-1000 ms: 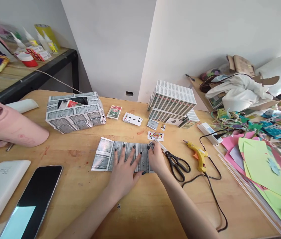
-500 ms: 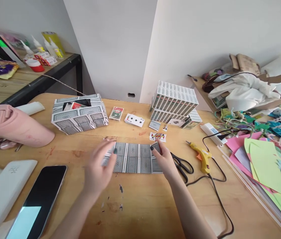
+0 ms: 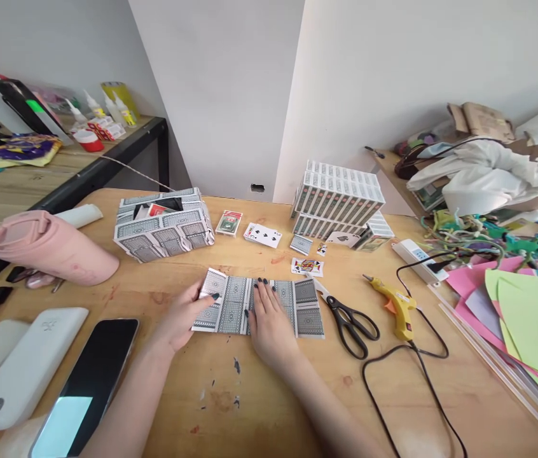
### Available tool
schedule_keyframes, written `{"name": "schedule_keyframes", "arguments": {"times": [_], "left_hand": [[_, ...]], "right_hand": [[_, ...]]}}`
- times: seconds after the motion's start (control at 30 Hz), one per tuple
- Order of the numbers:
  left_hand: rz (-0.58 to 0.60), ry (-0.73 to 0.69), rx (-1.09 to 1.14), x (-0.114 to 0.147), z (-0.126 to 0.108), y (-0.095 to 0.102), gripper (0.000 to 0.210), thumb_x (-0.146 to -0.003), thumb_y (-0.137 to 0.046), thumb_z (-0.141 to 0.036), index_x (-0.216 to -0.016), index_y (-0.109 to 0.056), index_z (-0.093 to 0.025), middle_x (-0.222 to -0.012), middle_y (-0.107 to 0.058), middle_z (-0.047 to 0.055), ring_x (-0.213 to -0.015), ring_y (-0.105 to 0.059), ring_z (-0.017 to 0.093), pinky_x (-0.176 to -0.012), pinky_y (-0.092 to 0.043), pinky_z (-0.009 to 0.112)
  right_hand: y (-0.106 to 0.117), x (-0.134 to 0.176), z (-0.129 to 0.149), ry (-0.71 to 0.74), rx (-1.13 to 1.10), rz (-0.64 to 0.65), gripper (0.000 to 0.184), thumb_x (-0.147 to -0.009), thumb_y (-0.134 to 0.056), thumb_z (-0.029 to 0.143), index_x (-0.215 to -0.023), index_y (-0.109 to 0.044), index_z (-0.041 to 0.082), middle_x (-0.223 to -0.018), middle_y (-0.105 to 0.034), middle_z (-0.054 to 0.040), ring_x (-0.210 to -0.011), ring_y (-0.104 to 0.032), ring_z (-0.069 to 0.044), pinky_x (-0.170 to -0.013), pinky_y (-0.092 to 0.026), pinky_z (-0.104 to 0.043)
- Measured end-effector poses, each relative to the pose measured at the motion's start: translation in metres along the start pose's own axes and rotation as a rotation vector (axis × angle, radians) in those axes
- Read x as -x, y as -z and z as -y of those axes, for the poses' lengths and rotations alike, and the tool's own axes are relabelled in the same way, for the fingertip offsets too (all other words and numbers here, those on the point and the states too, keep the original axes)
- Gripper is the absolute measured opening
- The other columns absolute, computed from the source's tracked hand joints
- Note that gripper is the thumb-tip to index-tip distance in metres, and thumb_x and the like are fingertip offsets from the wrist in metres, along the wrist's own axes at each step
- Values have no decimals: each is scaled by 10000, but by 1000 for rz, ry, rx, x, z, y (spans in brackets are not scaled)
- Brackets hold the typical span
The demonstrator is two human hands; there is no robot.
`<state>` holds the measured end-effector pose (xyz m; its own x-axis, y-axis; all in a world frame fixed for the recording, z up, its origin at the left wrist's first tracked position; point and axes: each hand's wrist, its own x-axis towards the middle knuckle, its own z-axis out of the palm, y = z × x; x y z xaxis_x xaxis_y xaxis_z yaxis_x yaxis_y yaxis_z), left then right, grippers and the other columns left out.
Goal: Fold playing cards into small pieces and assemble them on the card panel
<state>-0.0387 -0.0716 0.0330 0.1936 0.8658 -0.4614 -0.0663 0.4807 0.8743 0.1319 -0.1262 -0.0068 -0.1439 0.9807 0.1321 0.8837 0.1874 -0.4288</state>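
A flat panel of joined playing cards (image 3: 235, 305), patterned backs up, lies on the table in front of me. At its left end my left hand (image 3: 186, 315) pinches the edge section between thumb and fingers, and that section tilts up a little. My right hand (image 3: 269, 318) lies flat on the panel's middle, fingers stretched out. Black scissors (image 3: 352, 324) rest just right of the panel. Beyond it are a jack card (image 3: 307, 267), a small stack of cards (image 3: 262, 235) and a card box (image 3: 229, 223).
A box built of cards (image 3: 164, 235) stands at the back left, stacked card packs (image 3: 338, 191) at the back right. A yellow glue gun (image 3: 395, 308) with its cord lies right. Left are a pink tumbler (image 3: 54, 248), a power bank (image 3: 25, 369) and a phone (image 3: 88, 381).
My right hand has moved left from the panel's right end to its middle and flattened. My left hand has come down onto the left end. The view has shifted slightly.
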Motion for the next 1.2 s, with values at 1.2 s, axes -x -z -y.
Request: {"name": "schedule_keyframes", "arguments": {"times": [1.2], "left_hand": [[-164, -134, -534, -9, 10, -24, 471, -733, -437, -187, -1199, -507, -178, -1139, -616, 54, -994, -577, 208, -856, -446, 326]], "right_hand": [[0, -1, 3, 46, -24, -15, 452, -880, -382, 261, -1313, -403, 136, -1397, -336, -172, -1306, -267, -300, -1030, -297, -473]]}}
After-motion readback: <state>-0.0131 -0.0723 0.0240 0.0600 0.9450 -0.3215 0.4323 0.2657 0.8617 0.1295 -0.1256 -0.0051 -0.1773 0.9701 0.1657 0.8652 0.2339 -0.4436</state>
